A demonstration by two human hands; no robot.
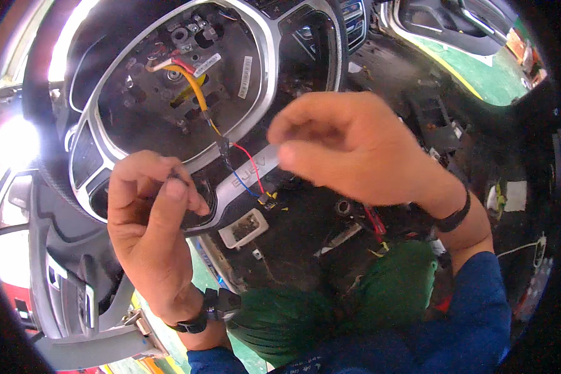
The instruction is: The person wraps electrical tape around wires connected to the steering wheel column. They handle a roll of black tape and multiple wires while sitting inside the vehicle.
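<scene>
My left hand (146,209) is raised in front of the lower left part of a steering wheel (265,93). Its thumb and forefinger pinch a small dark piece (178,179), too small to name. To the right of the wheel's lower rim, my right hand (355,146) is curled, thumb near the forefinger; its slight blur hides whatever is in it, if anything. Between the hands, a cable with yellow sleeving (196,93) comes out of the wheel's open hub. Its thin red wire (253,163) and blue wire (240,179) run down to a small connector (267,199).
An open car door (75,274) stands at the left, another door (455,31) at the far right. Below the wheel lies a pale rectangular frame (243,229). Loose parts and red wires (375,221) litter the dark car floor beside my green-trousered legs (280,318).
</scene>
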